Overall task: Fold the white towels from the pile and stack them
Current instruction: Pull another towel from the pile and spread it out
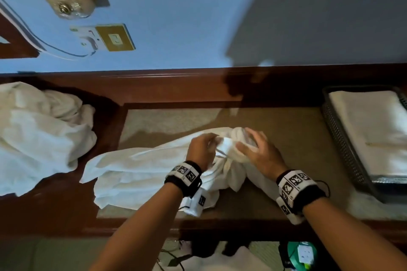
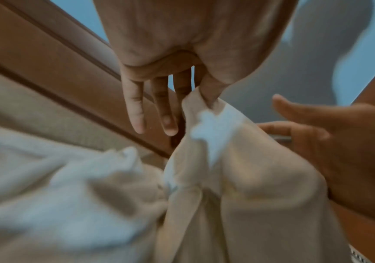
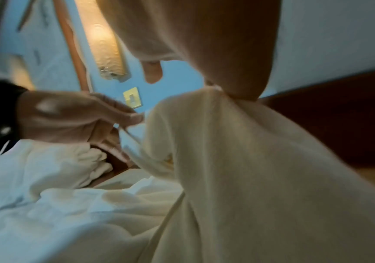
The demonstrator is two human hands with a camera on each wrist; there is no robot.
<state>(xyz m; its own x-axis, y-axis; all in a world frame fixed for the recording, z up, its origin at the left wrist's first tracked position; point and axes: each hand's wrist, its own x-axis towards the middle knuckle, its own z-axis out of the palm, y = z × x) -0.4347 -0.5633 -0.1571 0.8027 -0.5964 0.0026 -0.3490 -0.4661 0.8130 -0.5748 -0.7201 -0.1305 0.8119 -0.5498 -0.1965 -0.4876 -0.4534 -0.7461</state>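
Where the left hand meets the towel, its thumb and forefinger pinch a raised edge of the cloth, and in the left wrist view the other fingers hang straight and slightly apart beside that pinch. Just to the right, the right hand holds a bunched part of the same towel; the right wrist view shows the cloth gathered to a point under its thumb, though blur hides how the rest of its fingers lie. Both hands are close together, nearly touching, above the middle of the desk.

From the two grips the towel falls in folds and spreads, crumpled, leftward over the tan inlay of the desk top, one end reaching the dark wooden border. Farther left, apart from it, lies the pile of unfolded white towels. At the desk's right end stands a dark mesh basket with a folded white towel lying flat inside.

Each wrist carries a black band with black-and-white square markers. Behind the desk, a blue wall has a brass switch plate and a white cable.
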